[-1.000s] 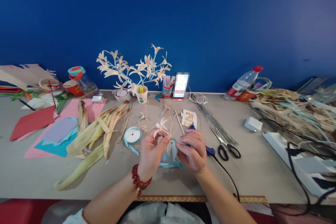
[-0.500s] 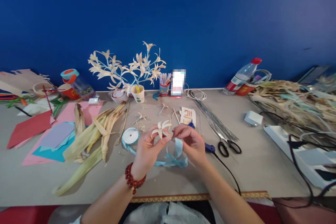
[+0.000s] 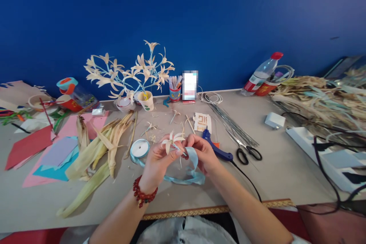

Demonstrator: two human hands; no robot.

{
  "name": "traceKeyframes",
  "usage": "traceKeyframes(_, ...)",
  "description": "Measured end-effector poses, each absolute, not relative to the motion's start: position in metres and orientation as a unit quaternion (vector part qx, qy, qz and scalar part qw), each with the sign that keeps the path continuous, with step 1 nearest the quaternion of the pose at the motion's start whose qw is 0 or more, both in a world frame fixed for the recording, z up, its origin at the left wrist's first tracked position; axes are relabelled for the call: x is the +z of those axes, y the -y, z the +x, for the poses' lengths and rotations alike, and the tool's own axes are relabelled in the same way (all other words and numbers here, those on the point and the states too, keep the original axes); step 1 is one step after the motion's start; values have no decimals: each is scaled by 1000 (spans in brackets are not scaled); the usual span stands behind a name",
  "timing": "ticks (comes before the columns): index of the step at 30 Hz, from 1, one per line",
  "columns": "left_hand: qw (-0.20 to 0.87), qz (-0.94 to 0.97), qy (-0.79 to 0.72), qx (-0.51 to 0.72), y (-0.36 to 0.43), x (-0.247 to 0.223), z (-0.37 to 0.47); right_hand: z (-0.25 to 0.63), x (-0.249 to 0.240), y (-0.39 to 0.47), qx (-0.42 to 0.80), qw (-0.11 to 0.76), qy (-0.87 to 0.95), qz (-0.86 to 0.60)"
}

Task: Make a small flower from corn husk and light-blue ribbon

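Cluttered table (image 3: 268,171), left hand (image 3: 156,164) pinching flower (image 3: 172,142), right hand (image 3: 204,154) holding blue ribbon (image 3: 193,157) that partly hides it, glue gun (image 3: 219,151) alongside.

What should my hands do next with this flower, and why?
Probably wind the blue ribbon around the stem: the left hand holds the flower, and the right hand is at the stem, beside the ribbon's loose loop.

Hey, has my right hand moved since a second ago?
Yes: your right hand has moved left relative to the glue gun, whose middle it covered before and now leaves showing.
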State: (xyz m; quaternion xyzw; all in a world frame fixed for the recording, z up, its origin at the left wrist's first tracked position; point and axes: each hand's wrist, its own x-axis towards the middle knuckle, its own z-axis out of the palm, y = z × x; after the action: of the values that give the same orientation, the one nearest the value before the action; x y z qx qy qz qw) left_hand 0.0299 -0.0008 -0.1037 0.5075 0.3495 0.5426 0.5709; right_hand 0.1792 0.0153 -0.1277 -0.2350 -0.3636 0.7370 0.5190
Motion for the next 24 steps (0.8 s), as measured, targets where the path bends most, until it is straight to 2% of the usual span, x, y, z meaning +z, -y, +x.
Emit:
traceKeyframes(13, 653, 441, -303, 537, 0, -109, 37, 179, -131, -15, 821, 451, 282, -207)
traceKeyframes(24, 635, 435, -333, 544, 0, -107, 39, 180, -133, -16, 843, 426, 267, -192)
